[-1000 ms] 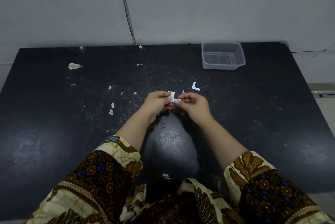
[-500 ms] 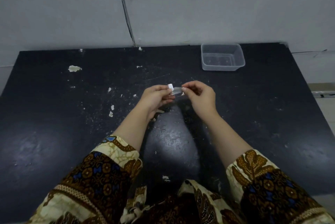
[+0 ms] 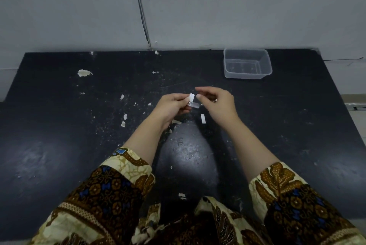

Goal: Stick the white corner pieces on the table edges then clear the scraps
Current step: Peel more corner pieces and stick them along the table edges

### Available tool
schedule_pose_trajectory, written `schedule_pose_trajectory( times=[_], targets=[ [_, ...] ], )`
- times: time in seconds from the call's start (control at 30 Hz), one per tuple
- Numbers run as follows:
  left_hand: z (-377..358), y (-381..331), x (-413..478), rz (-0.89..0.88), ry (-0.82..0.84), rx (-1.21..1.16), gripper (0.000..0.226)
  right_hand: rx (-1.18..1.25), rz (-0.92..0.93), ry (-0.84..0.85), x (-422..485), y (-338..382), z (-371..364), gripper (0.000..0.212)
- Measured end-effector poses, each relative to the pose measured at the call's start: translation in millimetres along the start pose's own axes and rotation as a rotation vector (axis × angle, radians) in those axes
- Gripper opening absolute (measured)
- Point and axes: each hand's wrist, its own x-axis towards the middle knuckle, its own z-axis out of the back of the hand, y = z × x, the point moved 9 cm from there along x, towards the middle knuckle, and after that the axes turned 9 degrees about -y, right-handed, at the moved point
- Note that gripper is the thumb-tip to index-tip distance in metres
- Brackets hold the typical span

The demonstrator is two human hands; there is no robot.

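My left hand (image 3: 172,106) pinches a small white corner piece (image 3: 192,98) above the middle of the black table (image 3: 59,145); a clear film hangs from the piece's lower end. My right hand (image 3: 216,104) hovers just right of it, thumb and forefinger apart, holding nothing I can see. A small white strip of backing (image 3: 203,119) lies on the table below my right hand. The second corner piece seen earlier is hidden behind my right hand.
A clear plastic container (image 3: 247,65) stands at the table's back right, against the grey wall. Chipped pale spots (image 3: 84,72) and specks dot the left and middle of the tabletop. My patterned sleeves cover the near edge.
The hands rose from the table and pulled apart. The right hand let go of the piece, and a white backing strip now lies on the table below it.
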Motion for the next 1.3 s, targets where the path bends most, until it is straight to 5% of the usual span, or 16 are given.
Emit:
schedule_pose_trajectory(
  times=[0.43, 1.3],
  targets=[
    [-3.1, -6.2, 2.5, -0.054, 0.059, 0.005, 0.018, -0.22, 0.253, -0.119, -4.6, 26.1, 2.3, 0.015],
    [-0.2, -10.6, -3.2, -0.072, 0.033, -0.077, 0.023, -0.171, 0.059, -0.227, -13.3, 17.9, 1.2, 0.014]
  ],
)
